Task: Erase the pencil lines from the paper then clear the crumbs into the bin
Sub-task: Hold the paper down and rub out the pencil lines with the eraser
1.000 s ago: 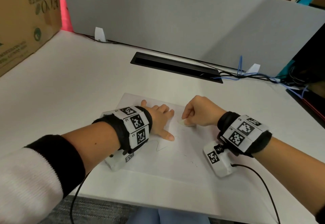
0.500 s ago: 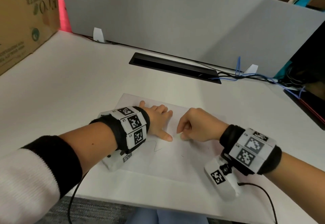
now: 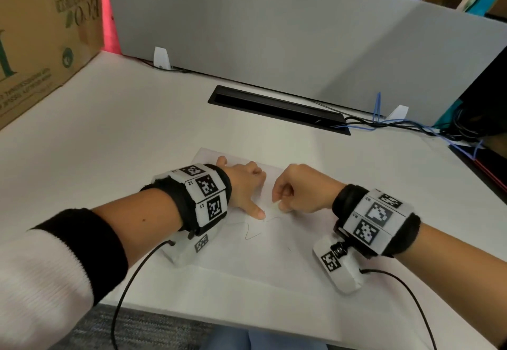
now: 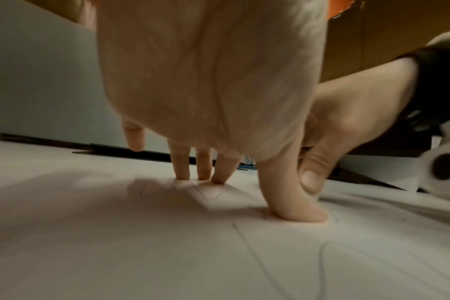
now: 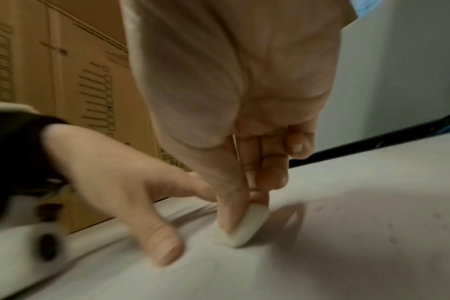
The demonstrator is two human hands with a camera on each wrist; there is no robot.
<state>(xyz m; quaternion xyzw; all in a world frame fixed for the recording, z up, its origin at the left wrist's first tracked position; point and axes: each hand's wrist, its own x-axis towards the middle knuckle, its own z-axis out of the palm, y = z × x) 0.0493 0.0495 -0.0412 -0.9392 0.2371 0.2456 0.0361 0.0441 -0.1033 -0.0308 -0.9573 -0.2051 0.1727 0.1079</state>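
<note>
Shifted nearer since earlier: right hand [image 3: 304,189] pinching eraser [image 5: 247,227] beside left hand [image 3: 244,185], fingers spread, pressing paper [image 3: 247,253]; cardboard box [image 3: 41,34] left, white desk [image 3: 109,130].

The eraser [image 3: 275,206] shows mostly hidden inside the right hand [image 3: 303,190].

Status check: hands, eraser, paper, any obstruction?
Left hand flat, pinning paper. Right hand pinching eraser, edge on the sheet. Pencil line remains near the left thumb. No bin in view; nothing blocking.
</note>
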